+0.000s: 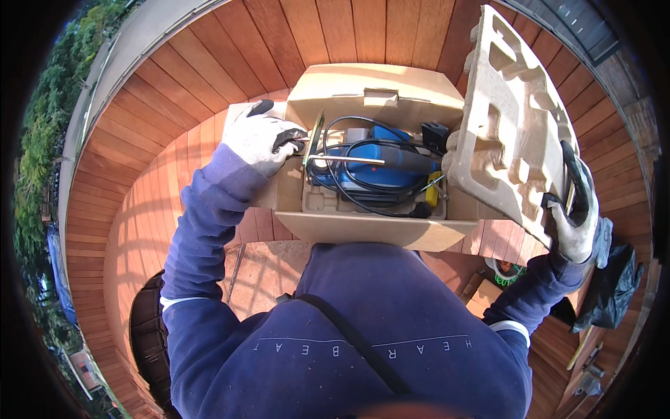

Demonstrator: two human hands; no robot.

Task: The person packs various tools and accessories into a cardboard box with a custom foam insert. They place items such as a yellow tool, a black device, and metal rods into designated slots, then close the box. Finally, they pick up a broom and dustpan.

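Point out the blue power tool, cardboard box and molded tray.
Blue power tool (pixel 370 151), head view: blue housing.
Cardboard box (pixel 377 230), head view: near-side flap.
Molded tray (pixel 513 129), head view: middle of its recessed face.

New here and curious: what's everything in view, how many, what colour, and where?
Cardboard box: 1, brown, centre
Power tool: 1, blue and black, in the box
Cable: 1, black, coiled over the tool
Small object: 1, yellow, box's right end
Metal bracket: 1, silvery, over the tool
Pulp trays: 2, beige, one boxed, one held
Smaller box: 1, brown, lower right
Bag: 1, black, far right
Boards: many, brown, all around
Trees: several, green, far left
Sleeves: 2, navy, below hands
Left hand: 1, white and black glove, holding bracket
Right hand: 1, white and black glove, holding tray
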